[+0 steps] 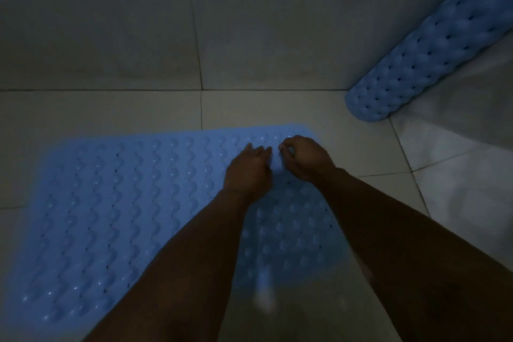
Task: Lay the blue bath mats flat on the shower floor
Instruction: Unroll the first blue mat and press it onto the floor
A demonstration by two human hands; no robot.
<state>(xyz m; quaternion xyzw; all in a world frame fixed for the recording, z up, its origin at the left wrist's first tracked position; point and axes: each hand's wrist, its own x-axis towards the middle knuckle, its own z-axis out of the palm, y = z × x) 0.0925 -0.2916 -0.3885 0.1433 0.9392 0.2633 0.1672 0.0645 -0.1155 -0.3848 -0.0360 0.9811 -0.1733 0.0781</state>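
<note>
A blue bumpy bath mat (111, 216) lies spread flat on the pale tiled shower floor (111, 111), filling the lower left of the head view. My left hand (247, 172) rests palm down on the mat near its far right corner, fingers straight. Beside it my right hand (305, 158) has its fingers curled, pinching the mat close to the far edge. A second blue mat (427, 53), rolled into a tube, leans in the corner at the right, its lower end on the floor.
Grey tiled walls (111, 22) rise behind the mat, and another wall (472, 147) closes the right side. Bare floor tiles lie between the flat mat and the rolled one. The light is dim.
</note>
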